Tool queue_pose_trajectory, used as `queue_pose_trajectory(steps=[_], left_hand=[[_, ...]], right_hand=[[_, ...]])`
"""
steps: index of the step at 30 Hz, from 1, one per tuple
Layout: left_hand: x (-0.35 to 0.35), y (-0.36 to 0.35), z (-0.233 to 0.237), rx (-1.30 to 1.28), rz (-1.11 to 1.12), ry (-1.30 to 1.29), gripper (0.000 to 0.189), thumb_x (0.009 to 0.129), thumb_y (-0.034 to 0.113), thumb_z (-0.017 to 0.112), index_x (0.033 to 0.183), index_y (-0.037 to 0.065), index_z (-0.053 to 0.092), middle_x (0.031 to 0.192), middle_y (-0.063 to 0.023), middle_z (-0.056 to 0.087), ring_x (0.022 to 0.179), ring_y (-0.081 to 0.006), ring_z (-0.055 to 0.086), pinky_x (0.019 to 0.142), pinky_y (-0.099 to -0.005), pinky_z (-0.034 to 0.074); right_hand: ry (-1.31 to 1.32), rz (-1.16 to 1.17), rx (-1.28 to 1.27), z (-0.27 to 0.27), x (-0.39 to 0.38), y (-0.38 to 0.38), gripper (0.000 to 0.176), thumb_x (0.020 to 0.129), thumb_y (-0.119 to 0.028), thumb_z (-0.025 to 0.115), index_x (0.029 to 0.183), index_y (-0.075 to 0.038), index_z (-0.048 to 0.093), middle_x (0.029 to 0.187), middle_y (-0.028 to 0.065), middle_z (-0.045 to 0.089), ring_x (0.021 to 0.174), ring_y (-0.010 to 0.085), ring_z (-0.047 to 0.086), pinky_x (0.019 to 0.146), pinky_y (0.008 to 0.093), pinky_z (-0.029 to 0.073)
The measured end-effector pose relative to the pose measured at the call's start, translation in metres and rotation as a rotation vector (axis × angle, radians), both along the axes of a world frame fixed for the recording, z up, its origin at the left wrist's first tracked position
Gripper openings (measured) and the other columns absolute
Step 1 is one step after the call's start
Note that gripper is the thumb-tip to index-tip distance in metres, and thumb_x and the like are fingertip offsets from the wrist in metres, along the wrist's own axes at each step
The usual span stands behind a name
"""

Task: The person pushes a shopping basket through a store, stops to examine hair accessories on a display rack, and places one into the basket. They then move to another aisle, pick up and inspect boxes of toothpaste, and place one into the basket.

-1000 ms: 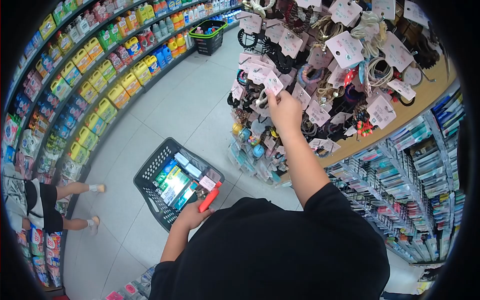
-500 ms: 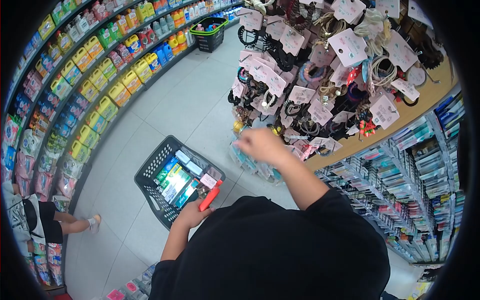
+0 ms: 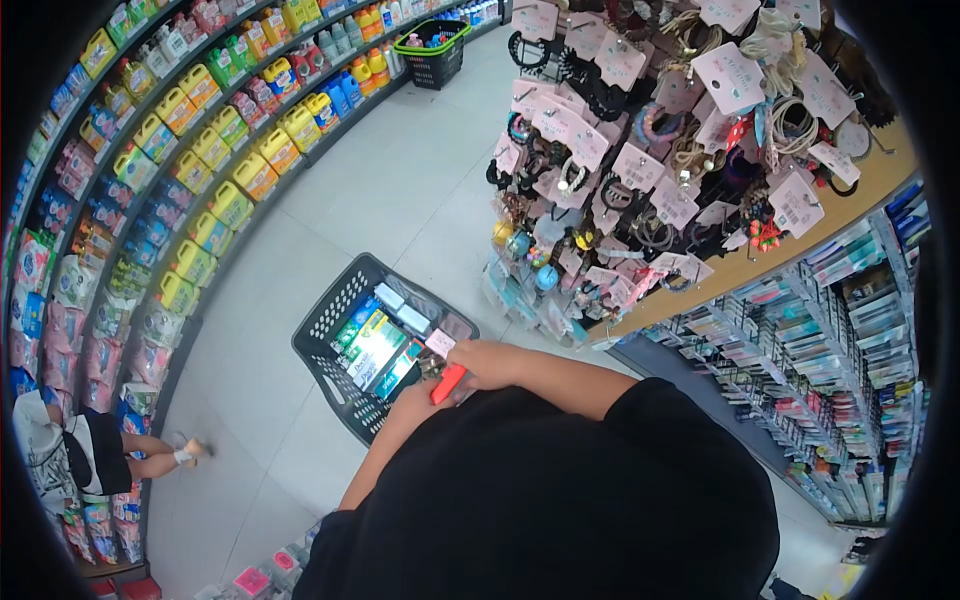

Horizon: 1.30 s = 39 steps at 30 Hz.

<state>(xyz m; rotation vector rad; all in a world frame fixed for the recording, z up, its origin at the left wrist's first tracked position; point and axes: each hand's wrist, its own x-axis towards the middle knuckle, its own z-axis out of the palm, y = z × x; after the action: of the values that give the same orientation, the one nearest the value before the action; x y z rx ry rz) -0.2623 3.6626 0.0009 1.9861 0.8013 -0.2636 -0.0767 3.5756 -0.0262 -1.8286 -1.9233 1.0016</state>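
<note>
My left hand (image 3: 412,405) is closed around the red handle grip (image 3: 449,383) of a dark shopping basket (image 3: 318,350). My right hand (image 3: 482,362) has its fingers curled at the top end of that grip, close beside my left; what they hold is hidden. A pink hair-tie card (image 3: 440,343) shows right at the right fingertips, with a brownish hair accessory (image 3: 431,366) just below it. Inside the basket lie a white, yellow and green toothpaste box (image 3: 376,345), a teal box (image 3: 400,371) and pale packages (image 3: 405,310).
To the right stands a rack of hair ties on pink cards (image 3: 640,165), above a wooden ledge (image 3: 750,270) and pen displays (image 3: 800,340). Curved shelves of bottles (image 3: 215,200) line the left. Another basket (image 3: 434,65) sits on the floor ahead. A person (image 3: 95,455) is at lower left.
My right hand has left the hair-tie rack and come down to the basket handle beside my left hand. The view has shifted slightly, so the basket appears further right.
</note>
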Motion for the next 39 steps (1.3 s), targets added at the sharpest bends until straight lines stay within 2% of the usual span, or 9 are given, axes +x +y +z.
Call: queue_pose_trajectory(steps=[3,7,9,14,18,25,33,36,39], left_hand=[[0.0,-0.002,0.004,0.039,-0.002,-0.001,0.051,0.076,0.045,0.064,0.102,0.002,0.063,0.082,-0.023,0.064,0.081,-0.038,0.063,0.072,-0.0416,0.048],[-0.009,0.007,-0.039,-0.129,-0.032,0.011,0.051,0.078,0.048,0.063,0.097,0.001,0.063,0.08,-0.0207,0.065,0.079,-0.0338,0.065,0.07,-0.0386,0.048],[-0.014,0.009,-0.032,-0.25,-0.044,-0.006,0.045,0.08,0.042,0.064,0.093,-0.001,0.061,0.075,-0.0129,0.063,0.069,-0.0219,0.061,0.066,-0.0352,0.046],[-0.024,0.012,-0.047,-0.375,-0.11,-0.035,0.038,0.081,0.038,0.065,0.091,0.001,0.06,0.071,-0.005,0.057,0.064,-0.0161,0.053,0.061,-0.0309,0.043],[-0.035,0.009,-0.039,-0.502,-0.097,0.028,0.029,0.08,0.035,0.067,0.08,0.007,0.057,0.066,0.0017,0.051,0.06,-0.0084,0.046,0.056,-0.0254,0.037],[-0.068,-0.002,-0.021,-0.526,-0.134,0.01,0.03,0.079,0.034,0.069,0.08,0.006,0.059,0.066,0.001,0.052,0.059,-0.0089,0.047,0.054,-0.0264,0.038],[-0.106,-0.017,0.004,-0.039,-0.348,0.028,0.047,0.076,0.046,0.067,0.082,-0.001,0.061,0.068,-0.0116,0.059,0.064,-0.0224,0.057,0.061,-0.0344,0.044],[-0.121,-0.028,0.008,0.041,-0.41,0.057,0.047,0.077,0.046,0.064,0.083,0.0,0.061,0.069,-0.016,0.059,0.065,-0.0276,0.058,0.062,-0.0365,0.044],[-0.145,-0.032,0.017,0.128,-0.449,0.02,0.04,0.077,0.041,0.067,0.082,0.001,0.06,0.067,-0.0081,0.06,0.06,-0.0157,0.057,0.056,-0.032,0.044]], right_hand=[[-0.146,-0.019,-0.048,0.005,-0.011,0.007,0.032,0.073,-0.023,0.07,0.1,-0.01,0.059,0.097,0.0116,0.06,0.093,0.0306,0.06,0.076,0.0419,0.049],[-0.318,0.008,-0.1,0.013,-0.021,0.012,0.025,0.072,-0.028,0.069,0.092,-0.014,0.064,0.087,0.009,0.065,0.084,0.0287,0.064,0.069,0.042,0.051],[-0.373,0.023,-0.166,0.02,-0.025,0.012,0.025,0.073,-0.031,0.068,0.093,-0.016,0.066,0.084,0.009,0.067,0.08,0.0286,0.066,0.068,0.0418,0.052],[-0.301,-0.053,-0.153,0.012,-0.036,0.0,0.02,0.072,-0.03,0.066,0.083,-0.014,0.066,0.081,0.0108,0.066,0.077,0.031,0.064,0.065,0.0419,0.051],[-0.273,-0.12,-0.172,0.013,-0.052,-0.014,0.017,0.073,-0.026,0.062,0.084,-0.014,0.067,0.082,0.0106,0.067,0.079,0.03,0.065,0.068,0.0421,0.051],[-0.147,-0.246,-0.135,0.015,-0.092,-0.046,0.017,0.075,-0.024,0.061,0.085,-0.011,0.066,0.084,0.0134,0.066,0.081,0.0324,0.064,0.07,0.043,0.049],[0.007,-0.544,-0.077,0.008,-0.157,-0.084,0.02,0.075,-0.019,0.062,0.093,-0.011,0.064,0.087,0.0154,0.065,0.085,0.0324,0.063,0.073,0.0422,0.048],[0.032,-0.647,0.001,-0.007,-0.181,-0.099,0.016,0.079,-0.025,0.065,0.085,-0.01,0.062,0.084,0.0138,0.064,0.081,0.0325,0.062,0.069,0.0403,0.047],[0.086,-0.711,0.057,-0.003,-0.213,-0.107,0.016,0.076,-0.016,0.06,0.09,-0.009,0.062,0.085,0.0175,0.064,0.083,0.0352,0.063,0.07,0.0435,0.049]])
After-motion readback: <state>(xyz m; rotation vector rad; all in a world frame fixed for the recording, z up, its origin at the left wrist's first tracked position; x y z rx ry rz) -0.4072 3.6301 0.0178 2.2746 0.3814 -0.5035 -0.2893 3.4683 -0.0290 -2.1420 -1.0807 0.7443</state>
